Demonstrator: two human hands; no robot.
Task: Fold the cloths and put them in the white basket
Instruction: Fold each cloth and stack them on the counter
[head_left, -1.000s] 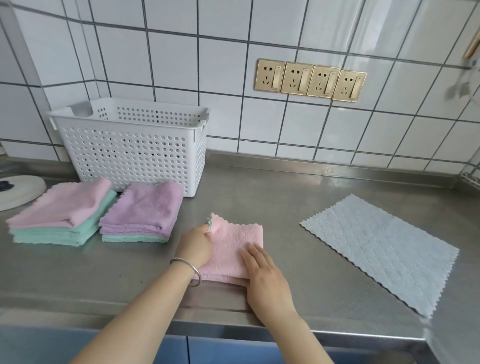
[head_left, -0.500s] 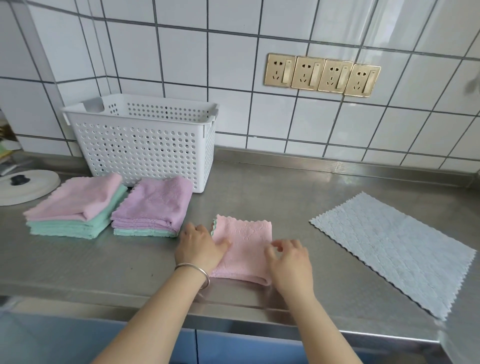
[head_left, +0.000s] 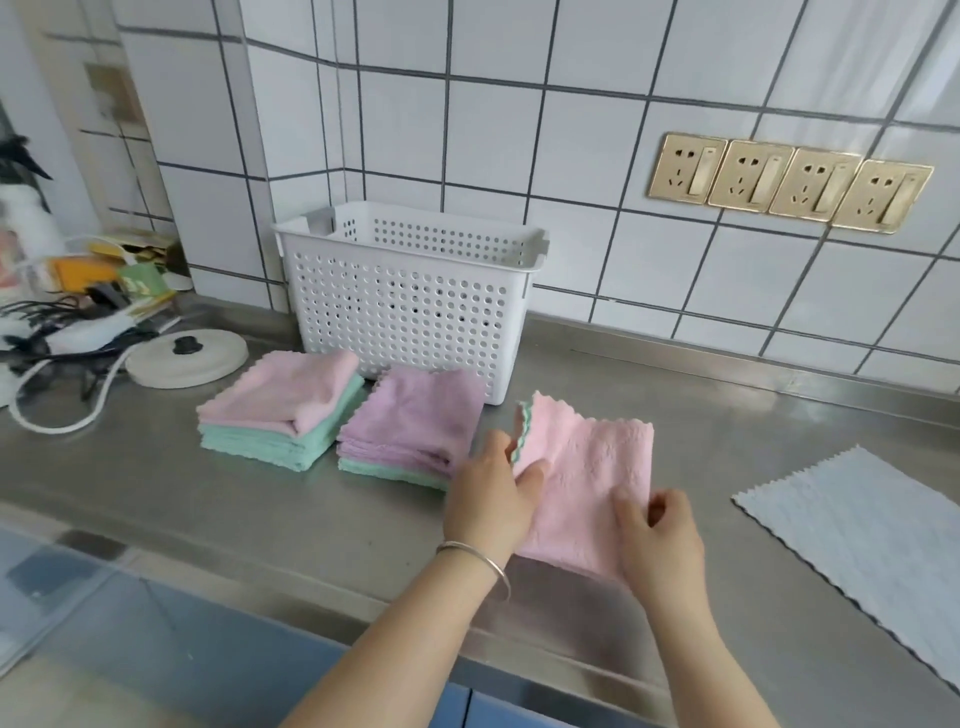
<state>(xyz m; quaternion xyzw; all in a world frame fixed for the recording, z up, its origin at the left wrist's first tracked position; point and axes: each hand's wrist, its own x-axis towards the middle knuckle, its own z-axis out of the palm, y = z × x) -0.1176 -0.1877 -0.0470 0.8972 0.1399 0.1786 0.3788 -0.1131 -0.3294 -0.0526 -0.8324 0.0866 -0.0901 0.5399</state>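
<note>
Head view: both hands pinch the folded pink cloth (head_left: 592, 478) between them over the steel counter (head_left: 260, 499), left hand (head_left: 491, 493) at its left edge, right hand (head_left: 657, 535) at its near right corner, right of the white basket (head_left: 410, 312).

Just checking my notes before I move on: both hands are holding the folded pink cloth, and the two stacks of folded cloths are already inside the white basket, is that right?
Not quite. The head view shows the two stacks on the steel counter in front of the white basket, not inside it. The rest holds: the left hand and right hand both grip the folded pink cloth.
</note>
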